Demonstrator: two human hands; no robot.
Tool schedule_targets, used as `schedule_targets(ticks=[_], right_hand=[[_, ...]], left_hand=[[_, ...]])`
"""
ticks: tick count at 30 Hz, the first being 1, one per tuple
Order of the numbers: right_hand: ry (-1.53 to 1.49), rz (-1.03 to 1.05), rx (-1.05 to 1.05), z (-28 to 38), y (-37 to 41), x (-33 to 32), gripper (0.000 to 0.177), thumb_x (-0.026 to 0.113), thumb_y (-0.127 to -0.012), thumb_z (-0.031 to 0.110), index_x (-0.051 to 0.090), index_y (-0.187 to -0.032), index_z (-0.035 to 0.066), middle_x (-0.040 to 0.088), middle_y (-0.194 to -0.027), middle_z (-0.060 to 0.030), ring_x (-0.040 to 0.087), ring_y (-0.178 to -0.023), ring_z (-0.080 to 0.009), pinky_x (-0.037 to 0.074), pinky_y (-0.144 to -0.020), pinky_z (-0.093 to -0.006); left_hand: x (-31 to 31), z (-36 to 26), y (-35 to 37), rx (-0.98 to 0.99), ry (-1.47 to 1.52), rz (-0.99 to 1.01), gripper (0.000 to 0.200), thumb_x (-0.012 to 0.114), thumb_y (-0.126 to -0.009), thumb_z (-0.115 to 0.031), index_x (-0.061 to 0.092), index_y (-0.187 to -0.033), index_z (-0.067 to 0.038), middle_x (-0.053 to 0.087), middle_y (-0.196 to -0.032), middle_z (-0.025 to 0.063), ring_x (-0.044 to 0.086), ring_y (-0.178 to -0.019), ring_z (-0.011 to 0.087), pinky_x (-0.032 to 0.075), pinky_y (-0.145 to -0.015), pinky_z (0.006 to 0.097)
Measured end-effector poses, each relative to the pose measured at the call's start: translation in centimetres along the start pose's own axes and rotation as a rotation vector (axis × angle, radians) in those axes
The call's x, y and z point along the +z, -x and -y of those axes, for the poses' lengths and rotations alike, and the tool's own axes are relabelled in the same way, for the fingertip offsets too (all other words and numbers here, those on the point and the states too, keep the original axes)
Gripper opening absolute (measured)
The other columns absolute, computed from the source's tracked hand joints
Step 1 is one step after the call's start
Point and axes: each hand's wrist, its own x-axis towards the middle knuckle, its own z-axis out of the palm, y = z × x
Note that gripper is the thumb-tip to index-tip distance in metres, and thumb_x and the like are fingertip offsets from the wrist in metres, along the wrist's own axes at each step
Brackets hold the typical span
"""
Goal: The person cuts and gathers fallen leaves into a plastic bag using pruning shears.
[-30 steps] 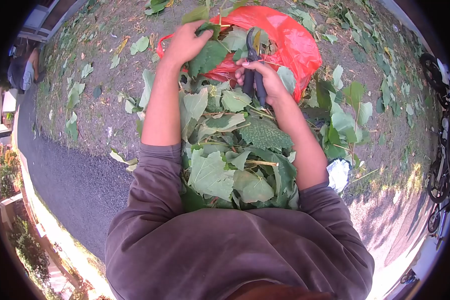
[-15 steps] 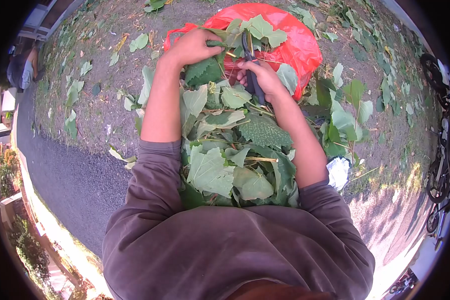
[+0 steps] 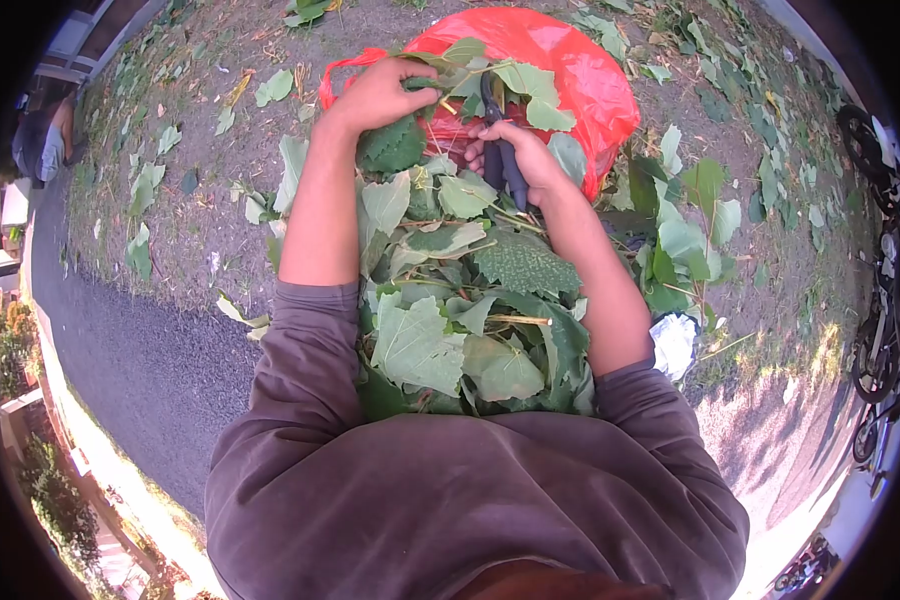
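My left hand point(image 3: 390, 95) is closed around a leafy stem, with broad green leaves point(image 3: 532, 88) fanning out to its right. Just right of it, my right hand point(image 3: 525, 160) grips dark-handled pruning shears point(image 3: 507, 170). Their blades point away from me, among the stems and leaves. Behind both hands lies a red plastic bag point(image 3: 598, 95), partly covered by the leaves. A heap of cut leaves and stems point(image 3: 420, 345) fills the space between my forearms, up against my shirt.
Fallen leaves point(image 3: 145, 187) are scattered over the bare ground. A leafy shoot point(image 3: 685, 240) and a crumpled silvery wrapper point(image 3: 675, 345) lie by my right arm. Grey asphalt point(image 3: 140, 370) runs along the left. A person point(image 3: 45, 140) is at the far left; bicycles point(image 3: 875, 360) stand at the right edge.
The shears have turned slightly and their blades have shifted a little left. The leaves on the held stem have moved and now hang lower. My left hand has moved slightly left.
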Motion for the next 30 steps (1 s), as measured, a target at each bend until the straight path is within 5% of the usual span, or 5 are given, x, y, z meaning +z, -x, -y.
schedule_targets(ticks=[6, 9, 22, 26, 30], right_hand=[[-0.005, 0.051, -0.018, -0.4, -0.1, 0.0, 0.034, 0.059, -0.094, 0.023, 0.060, -0.116, -0.002, 0.073, -0.101, -0.0155, 0.071, -0.092, -0.0254, 0.056, -0.090, -0.0375], [-0.036, 0.027, -0.071, -0.4, 0.2, 0.4, 0.032, 0.062, -0.095, 0.030, 0.066, -0.111, 0.002, 0.072, -0.095, -0.0124, 0.070, -0.086, -0.0217, 0.055, -0.081, -0.0330], [-0.028, -0.052, -0.049, 0.1, 0.4, 0.6, 0.024, 0.073, -0.094, 0.029, 0.065, -0.095, 0.006, 0.062, -0.072, -0.0026, 0.058, -0.057, -0.0136, 0.046, -0.050, -0.0299], [0.001, 0.073, -0.007, -1.2, -0.7, 0.8, 0.030, 0.073, -0.094, 0.032, 0.074, -0.095, 0.002, 0.072, -0.083, -0.0087, 0.070, -0.073, -0.0184, 0.057, -0.072, -0.0320], [0.239, 0.050, -0.118, -1.3, -0.1, 1.3, 0.033, 0.073, -0.089, 0.029, 0.073, -0.098, -0.003, 0.074, -0.089, -0.0109, 0.072, -0.079, -0.0190, 0.057, -0.074, -0.0334]], left_hand=[[0.1, 1.7, -0.7, 0.134, 0.031, -0.082, 0.042, 0.070, -0.089, -0.025, 0.072, -0.121, 0.002, 0.072, -0.127, 0.0169, 0.067, -0.120, 0.0257, 0.049, -0.105, 0.0366], [0.0, -1.2, -0.1, -0.065, -0.008, 0.171, 0.046, 0.069, -0.088, -0.027, 0.072, -0.124, 0.002, 0.072, -0.128, 0.0179, 0.067, -0.121, 0.0276, 0.048, -0.107, 0.0369], [0.2, 1.1, -0.2, -0.124, 0.067, 0.037, 0.048, 0.062, -0.092, -0.036, 0.073, -0.117, 0.004, 0.075, -0.111, 0.0215, 0.071, -0.103, 0.0280, 0.051, -0.094, 0.0386], [0.5, 4.1, -0.3, -0.140, 0.201, -0.027, 0.047, 0.058, -0.099, -0.033, 0.069, -0.128, 0.003, 0.071, -0.113, 0.0114, 0.064, -0.101, 0.0198, 0.049, -0.095, 0.0356], [1.1, 9.4, -1.2, -0.213, 0.180, 0.077, 0.040, 0.055, -0.103, -0.027, 0.063, -0.130, 0.002, 0.064, -0.109, 0.0067, 0.057, -0.098, 0.0170, 0.045, -0.092, 0.0334]])
